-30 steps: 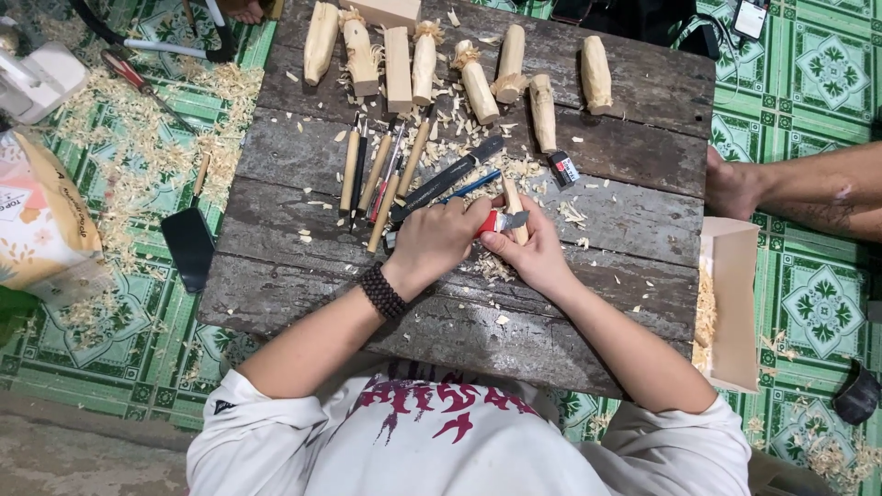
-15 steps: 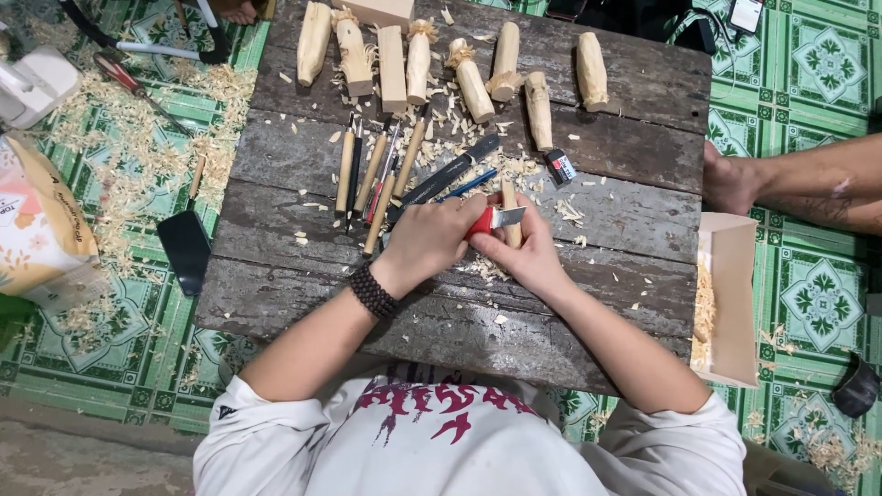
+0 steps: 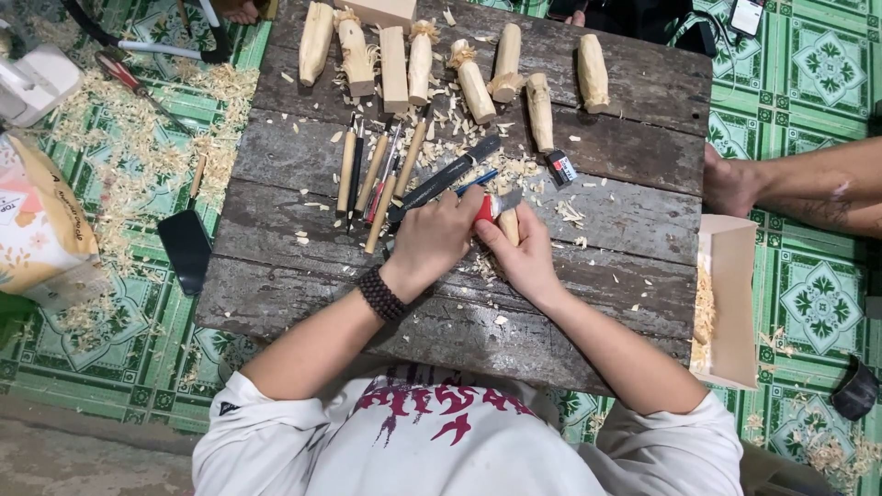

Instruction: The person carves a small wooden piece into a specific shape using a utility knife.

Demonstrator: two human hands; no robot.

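**Inspector:** Report the hands.

**Onlooker:** Both meet over the middle of the grey plank table (image 3: 276, 285). The left hand (image 3: 439, 241), with a dark bead bracelet (image 3: 381, 294) at the wrist, is curled tight round a red-handled knife (image 3: 484, 208); the fingers are fully closed on the handle and the blade (image 3: 508, 199) points towards the right hand. The right hand (image 3: 525, 260) is wrapped round a small pale wood piece (image 3: 508, 224), of which only the top end shows above the fingers.

**Inspector:** Where does that piece sit?

**Onlooker:** In the right fist, just above the table top, with the blade at its upper end. Whether steel touches wood, I cannot tell.

**Inspector:** Surroundings?

**Onlooker:** A fan of wooden-handled carving tools (image 3: 372, 174) lies just left of the hands. A row of rough-cut wood blanks (image 3: 473, 87) runs along the far edge. Shavings (image 3: 129, 156) cover the green tiled floor to the left. An open cardboard box (image 3: 730, 303) stands at the table's right edge, and another person's forearm (image 3: 808, 188) rests beyond it.
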